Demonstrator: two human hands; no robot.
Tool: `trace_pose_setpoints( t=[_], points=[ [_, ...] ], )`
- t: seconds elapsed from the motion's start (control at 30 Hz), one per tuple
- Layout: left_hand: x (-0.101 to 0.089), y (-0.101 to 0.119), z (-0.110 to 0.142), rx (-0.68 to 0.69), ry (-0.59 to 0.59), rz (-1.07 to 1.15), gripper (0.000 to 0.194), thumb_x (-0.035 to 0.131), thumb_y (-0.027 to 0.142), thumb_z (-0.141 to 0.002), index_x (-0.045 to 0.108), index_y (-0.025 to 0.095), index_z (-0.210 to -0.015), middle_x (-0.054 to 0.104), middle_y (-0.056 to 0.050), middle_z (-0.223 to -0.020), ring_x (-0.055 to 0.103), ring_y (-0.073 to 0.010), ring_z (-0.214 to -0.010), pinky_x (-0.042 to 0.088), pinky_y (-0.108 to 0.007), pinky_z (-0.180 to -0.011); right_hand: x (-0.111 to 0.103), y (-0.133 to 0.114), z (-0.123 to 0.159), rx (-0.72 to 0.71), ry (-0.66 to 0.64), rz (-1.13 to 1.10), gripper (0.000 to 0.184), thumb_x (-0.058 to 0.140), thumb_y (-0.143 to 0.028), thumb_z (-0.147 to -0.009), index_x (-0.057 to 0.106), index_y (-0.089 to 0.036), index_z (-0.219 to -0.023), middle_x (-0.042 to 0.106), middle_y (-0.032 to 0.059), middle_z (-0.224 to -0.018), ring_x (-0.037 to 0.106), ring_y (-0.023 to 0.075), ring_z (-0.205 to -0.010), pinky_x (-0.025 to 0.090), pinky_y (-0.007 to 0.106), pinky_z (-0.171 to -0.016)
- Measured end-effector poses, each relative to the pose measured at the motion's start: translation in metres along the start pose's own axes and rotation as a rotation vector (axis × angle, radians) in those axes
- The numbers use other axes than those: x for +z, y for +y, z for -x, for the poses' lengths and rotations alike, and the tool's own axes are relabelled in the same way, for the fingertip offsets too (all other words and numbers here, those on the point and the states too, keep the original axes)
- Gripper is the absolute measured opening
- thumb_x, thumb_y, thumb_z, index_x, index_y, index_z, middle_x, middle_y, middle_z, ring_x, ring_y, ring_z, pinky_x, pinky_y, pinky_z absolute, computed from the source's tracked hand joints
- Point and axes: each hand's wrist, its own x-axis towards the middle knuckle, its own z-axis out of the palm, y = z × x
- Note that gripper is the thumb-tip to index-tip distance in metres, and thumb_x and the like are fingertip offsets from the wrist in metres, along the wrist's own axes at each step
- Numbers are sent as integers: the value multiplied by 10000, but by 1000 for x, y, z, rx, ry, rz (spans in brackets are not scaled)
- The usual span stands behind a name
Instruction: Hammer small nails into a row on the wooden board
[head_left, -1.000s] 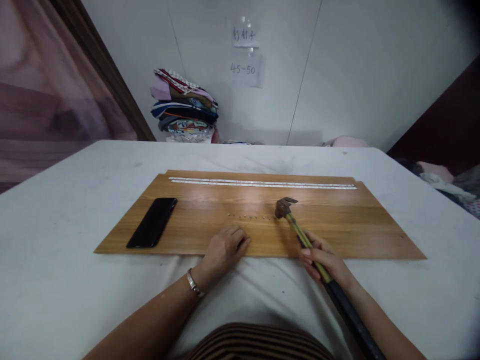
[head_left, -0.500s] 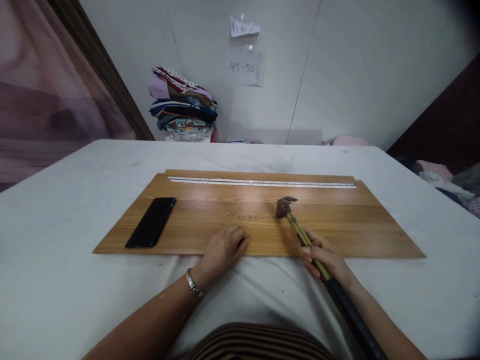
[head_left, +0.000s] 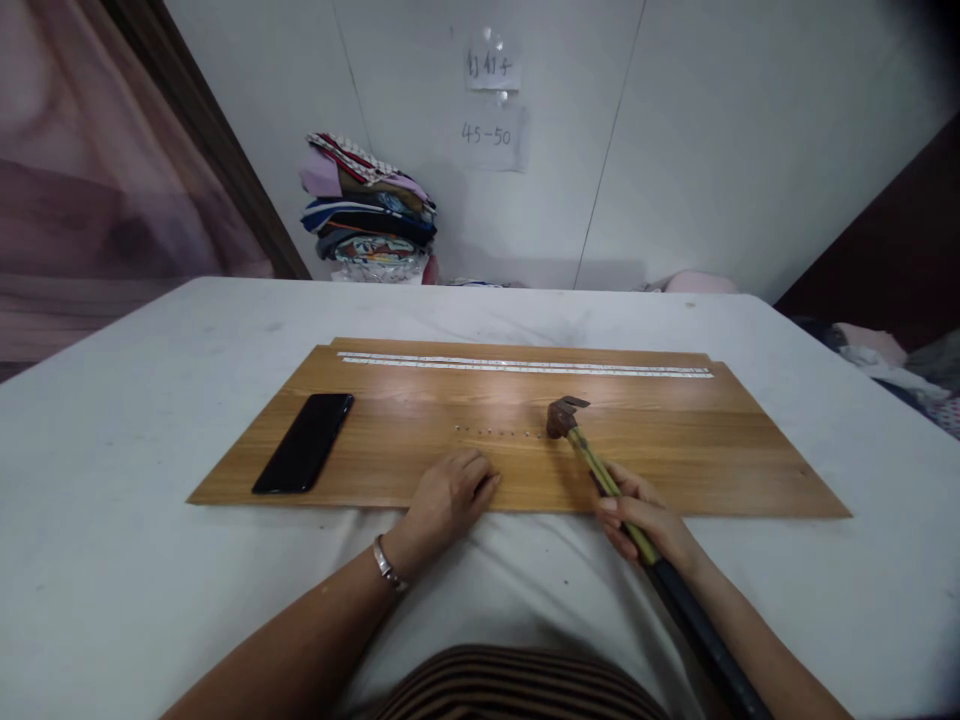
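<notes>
A long wooden board lies across the white table. My right hand is closed round the yellow-and-black handle of a hammer, whose rusty head rests on the board at the right end of a short row of small nails. My left hand rests on the board's near edge, fingers curled loosely, just below the nail row; whether it holds anything is hidden. A bracelet circles that wrist.
A black phone lies on the board's left part. A white measuring strip runs along the board's far side. Folded cloths are stacked against the wall, under two paper notes.
The hammer head has shifted slightly left toward the end of the nail row. Both hands stay where they were.
</notes>
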Motion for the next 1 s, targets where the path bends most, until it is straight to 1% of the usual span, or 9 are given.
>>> trace_pose_setpoints(
  t=[0.07,0.2,0.33,0.53,0.67,0.83,1.0],
  points=[
    [0,0,0,1,8,8,206,417,248,-920,491,185,-739,547,-18,-774,507,-140,-730,400,-266,-666,0,-1,0,-2,5,-10,436,650,-295,-728,477,-179,-1111,479,-97,-530,351,31,-269,264,136,-266],
    [0,-1,0,3,20,13,209,417,239,-920,492,184,-732,545,-17,-770,502,-138,-718,394,-266,-655,-1,-3,2,-30,15,-6,399,658,-304,-727,492,-184,-1069,478,-92,-545,359,31,-273,271,138,-261],
    [2,-2,1,1,23,-3,210,413,247,-922,495,185,-740,547,-17,-768,501,-138,-710,389,-269,-647,0,-5,2,-27,21,-1,386,654,-310,-728,498,-186,-1058,476,-95,-530,346,30,-267,277,137,-259],
    [1,0,0,-5,20,-8,207,414,247,-919,495,187,-738,551,-15,-761,502,-138,-711,389,-269,-650,-1,-3,1,-8,38,12,294,650,-310,-725,496,-188,-943,473,-95,-516,348,33,-267,262,139,-259],
    [0,0,0,0,18,12,207,414,247,-916,493,186,-736,551,-15,-763,506,-139,-721,397,-269,-661,-2,-3,1,-7,41,12,343,648,-309,-728,500,-179,-1008,473,-95,-524,353,36,-271,270,145,-258],
    [1,0,0,-5,13,4,214,406,241,-920,491,185,-732,548,-20,-776,503,-142,-734,402,-271,-669,0,-4,3,-49,17,-10,444,651,-293,-734,484,-168,-1126,478,-91,-547,360,32,-277,268,141,-265],
    [0,0,0,-6,16,1,210,410,238,-917,498,186,-733,551,-20,-768,501,-139,-720,396,-267,-656,2,-4,2,-15,8,-12,489,654,-299,-730,472,-169,-1165,476,-91,-547,349,31,-274,269,143,-267]
  ],
)
